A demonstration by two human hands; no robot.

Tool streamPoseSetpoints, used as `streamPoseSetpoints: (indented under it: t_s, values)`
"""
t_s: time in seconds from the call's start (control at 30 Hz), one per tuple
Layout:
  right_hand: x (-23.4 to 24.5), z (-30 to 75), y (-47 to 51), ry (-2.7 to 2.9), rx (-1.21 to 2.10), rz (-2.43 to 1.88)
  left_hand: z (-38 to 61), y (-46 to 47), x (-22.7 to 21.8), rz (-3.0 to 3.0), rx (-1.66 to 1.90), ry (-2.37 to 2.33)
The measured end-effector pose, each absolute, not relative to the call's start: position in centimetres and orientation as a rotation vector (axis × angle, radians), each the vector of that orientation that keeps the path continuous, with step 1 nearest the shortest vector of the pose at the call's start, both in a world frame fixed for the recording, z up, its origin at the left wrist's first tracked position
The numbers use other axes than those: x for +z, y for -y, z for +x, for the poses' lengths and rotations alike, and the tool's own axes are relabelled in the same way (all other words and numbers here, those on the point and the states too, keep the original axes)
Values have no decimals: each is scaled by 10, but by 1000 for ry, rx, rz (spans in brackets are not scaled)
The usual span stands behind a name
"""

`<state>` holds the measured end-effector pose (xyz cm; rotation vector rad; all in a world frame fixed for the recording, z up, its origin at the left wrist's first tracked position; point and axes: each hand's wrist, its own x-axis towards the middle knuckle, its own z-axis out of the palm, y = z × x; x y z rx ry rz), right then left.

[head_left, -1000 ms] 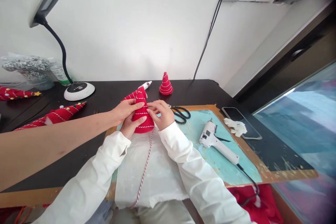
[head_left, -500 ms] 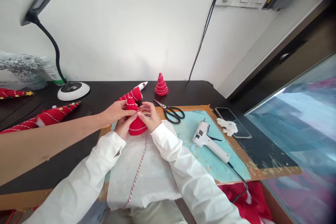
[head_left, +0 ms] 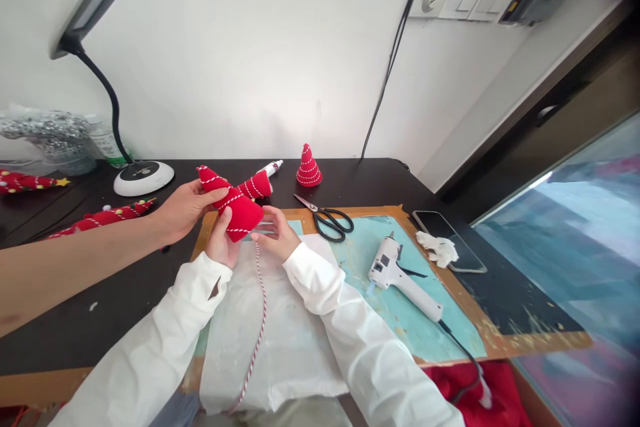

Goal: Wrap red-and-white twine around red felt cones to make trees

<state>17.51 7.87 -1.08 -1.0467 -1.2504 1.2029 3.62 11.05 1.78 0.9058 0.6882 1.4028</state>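
Observation:
A red felt cone (head_left: 243, 215) with red-and-white twisted cord around it leans over, its tip toward the upper left. My left hand (head_left: 223, 243) is closed on its lower side, thumb on the felt. Another person's bare hand (head_left: 187, 207) reaches in from the left and grips the cone near its tip. Beside the cone's base, my right hand (head_left: 279, 235) has thumb and fingers apart, with nothing seen between them. The loose cord (head_left: 261, 320) hangs from the base, past my right thumb, over a white sheet (head_left: 295, 333) at the front.
Black scissors (head_left: 327, 219) lie behind the sheet. A white glue gun (head_left: 405, 277) rests on the blue mat (head_left: 360, 233) at right, near a phone (head_left: 463, 250) with crumpled tissue. Farther back stand a small red cone (head_left: 309, 167) and, at left, a desk lamp (head_left: 144, 177).
The cone has tipped over to the left, with the other person's hand moving left at its tip. My right hand has come away from its side, fingers opening.

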Motion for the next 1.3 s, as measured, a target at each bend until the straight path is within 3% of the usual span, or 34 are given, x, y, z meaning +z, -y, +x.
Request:
streamPoseSetpoints:
  t_s: [0.47,1.3]
  values:
    - [-40,183,-92,1368,1069,-1212,39,-94,9,872,957,-514]
    - [-30,171,-77,1724,760,-1206,39,-111,0,696,1186,-783]
